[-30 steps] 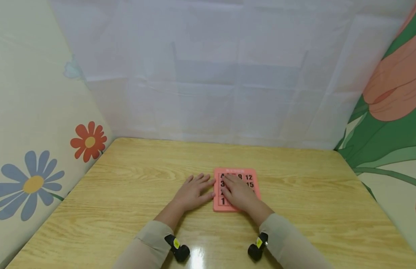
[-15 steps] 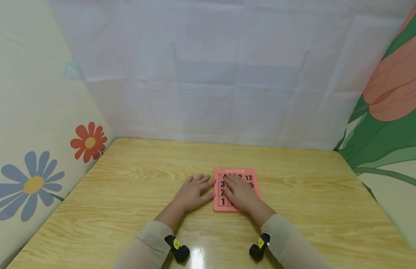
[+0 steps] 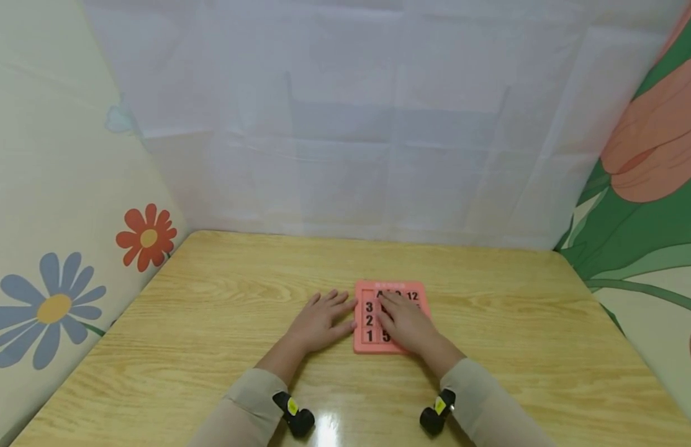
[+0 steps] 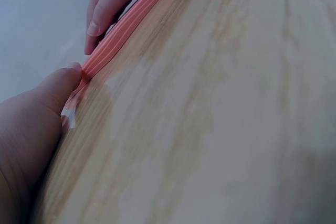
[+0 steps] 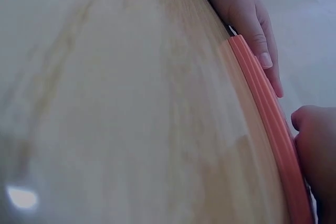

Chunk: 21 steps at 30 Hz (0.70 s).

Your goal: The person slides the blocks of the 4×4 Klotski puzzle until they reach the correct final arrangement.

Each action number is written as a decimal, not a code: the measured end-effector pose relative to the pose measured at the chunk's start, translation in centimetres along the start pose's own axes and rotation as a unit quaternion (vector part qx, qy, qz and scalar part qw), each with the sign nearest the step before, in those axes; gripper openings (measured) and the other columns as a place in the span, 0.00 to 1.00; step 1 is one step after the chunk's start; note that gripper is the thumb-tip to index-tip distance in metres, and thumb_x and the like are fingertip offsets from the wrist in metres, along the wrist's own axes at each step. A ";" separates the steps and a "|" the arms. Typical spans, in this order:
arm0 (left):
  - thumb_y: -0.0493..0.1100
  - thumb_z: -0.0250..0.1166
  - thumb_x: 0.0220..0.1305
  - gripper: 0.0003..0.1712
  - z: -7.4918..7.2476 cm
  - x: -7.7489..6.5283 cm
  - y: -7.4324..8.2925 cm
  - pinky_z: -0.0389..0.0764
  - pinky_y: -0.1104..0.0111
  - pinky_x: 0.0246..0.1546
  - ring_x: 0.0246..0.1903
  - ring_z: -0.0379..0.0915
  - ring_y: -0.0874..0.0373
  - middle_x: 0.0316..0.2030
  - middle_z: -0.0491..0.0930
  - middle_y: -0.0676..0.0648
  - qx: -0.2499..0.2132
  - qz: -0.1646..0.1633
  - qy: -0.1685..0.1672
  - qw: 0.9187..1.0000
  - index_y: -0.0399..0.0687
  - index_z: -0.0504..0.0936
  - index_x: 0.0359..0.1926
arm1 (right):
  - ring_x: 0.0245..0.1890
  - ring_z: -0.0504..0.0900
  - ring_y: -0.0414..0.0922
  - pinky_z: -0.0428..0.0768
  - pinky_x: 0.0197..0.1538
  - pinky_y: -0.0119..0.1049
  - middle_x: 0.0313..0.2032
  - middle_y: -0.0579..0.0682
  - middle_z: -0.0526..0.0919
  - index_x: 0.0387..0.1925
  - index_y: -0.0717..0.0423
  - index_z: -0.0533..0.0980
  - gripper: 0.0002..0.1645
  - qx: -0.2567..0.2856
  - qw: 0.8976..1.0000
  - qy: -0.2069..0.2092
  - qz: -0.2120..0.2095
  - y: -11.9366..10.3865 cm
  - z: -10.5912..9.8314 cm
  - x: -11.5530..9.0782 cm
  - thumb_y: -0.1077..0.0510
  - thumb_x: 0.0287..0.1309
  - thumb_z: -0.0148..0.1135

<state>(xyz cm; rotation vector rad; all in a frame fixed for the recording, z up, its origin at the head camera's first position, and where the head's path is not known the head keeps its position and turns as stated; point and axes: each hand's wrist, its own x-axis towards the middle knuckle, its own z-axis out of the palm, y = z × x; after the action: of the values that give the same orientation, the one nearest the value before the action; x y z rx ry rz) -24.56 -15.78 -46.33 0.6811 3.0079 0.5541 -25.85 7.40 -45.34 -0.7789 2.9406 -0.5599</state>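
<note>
A pink sliding number puzzle (image 3: 370,328) lies flat on the table, its black-numbered tiles partly covered. My right hand (image 3: 408,324) rests over its middle and right, extended fingertips on the top-row tile marked 4. At the top left corner one tile slot is vacant; 3, 2 and 1 run down below it. To the left, my left hand (image 3: 318,321) lies palm down with fingers spread, forefinger and thumb against the puzzle's left edge. The left wrist view has that thumb (image 4: 63,85) at the pink side of the puzzle (image 4: 123,32). The right wrist view shows the frame's near side (image 5: 265,108).
The wood-grain table (image 3: 211,298) extends around the puzzle on all sides. A white cloth (image 3: 345,174) hangs behind it, and flower-patterned panels stand left and right. Black wrist cameras (image 3: 298,421) are strapped at both sleeves.
My right hand has shifted slightly right, and the tile marked 4 has slid right along the top row, exposing the top left slot. The left hand stays in place.
</note>
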 end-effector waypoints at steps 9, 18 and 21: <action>0.63 0.53 0.70 0.34 -0.1 -0.1 0.0 0.47 0.46 0.76 0.75 0.50 0.45 0.73 0.61 0.47 0.000 -0.001 0.001 1.000 0.58 0.66 0.72 | 0.74 0.60 0.54 0.58 0.76 0.50 0.72 0.54 0.64 0.71 0.56 0.65 0.31 0.001 1.000 0.009 -0.005 0.7 0.0 -0.3 0.45 0.74 0.44; 0.63 0.53 0.70 0.34 0.0 -0.1 0.1 0.46 0.46 0.76 0.75 0.50 0.46 0.73 0.61 0.47 -0.001 -0.003 0.000 1.000 0.57 0.66 0.72 | 0.74 0.60 0.54 0.59 0.76 0.51 0.72 0.55 0.65 0.70 0.57 0.65 0.31 0.011 1.000 0.018 0.003 0.8 0.1 -0.5 0.46 0.74 0.45; 0.63 0.53 0.70 0.34 -0.1 -0.1 0.1 0.47 0.46 0.76 0.75 0.50 0.45 0.73 0.61 0.46 -0.002 -0.002 0.002 1.000 0.57 0.66 0.72 | 0.74 0.61 0.54 0.59 0.75 0.51 0.72 0.55 0.65 0.70 0.57 0.65 0.31 0.016 1.000 0.027 0.000 0.6 0.0 -0.7 0.47 0.74 0.45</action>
<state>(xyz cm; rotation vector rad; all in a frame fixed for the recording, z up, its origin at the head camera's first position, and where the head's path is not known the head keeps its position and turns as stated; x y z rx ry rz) -24.44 -15.76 -46.25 0.6733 3.0109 0.5630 -25.54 8.20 -45.62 -0.7739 2.9720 -0.6357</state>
